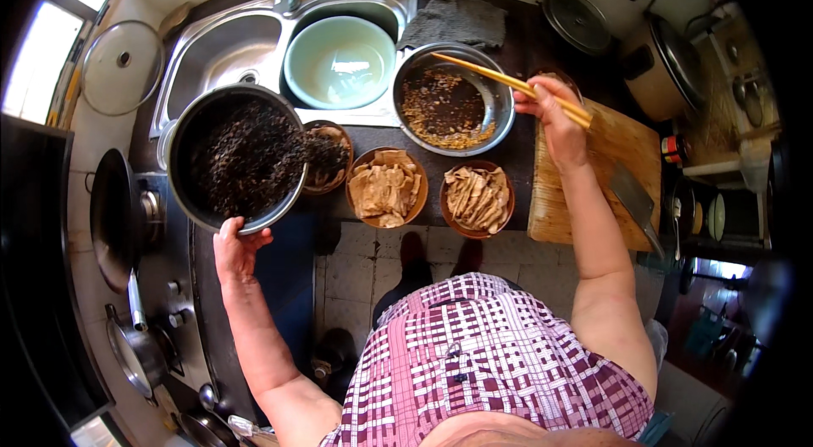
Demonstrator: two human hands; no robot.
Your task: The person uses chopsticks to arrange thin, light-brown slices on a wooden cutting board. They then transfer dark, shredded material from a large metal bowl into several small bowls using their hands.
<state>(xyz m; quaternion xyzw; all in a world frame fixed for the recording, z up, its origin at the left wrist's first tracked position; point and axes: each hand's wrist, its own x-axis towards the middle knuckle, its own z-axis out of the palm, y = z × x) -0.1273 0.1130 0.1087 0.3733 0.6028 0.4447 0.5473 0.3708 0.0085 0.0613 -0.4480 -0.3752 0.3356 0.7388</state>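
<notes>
Dark tabletop (373,138): a round steel bowl (489,118) of wet, grainy brown mix (445,100) sits at nine o'clock from the nearer right hand (555,113), its fingers closed around slim, smooth chopsticks (481,72) pointing to ten. Left hand (240,251): half-curled fingers grip the pot (284,205), crinkly black shreds (241,151) at twelve.

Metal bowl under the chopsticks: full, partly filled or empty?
Partly filled: the metal bowl has a dark, speckled mixture across its bottom, with bare inner wall showing at right.
</notes>
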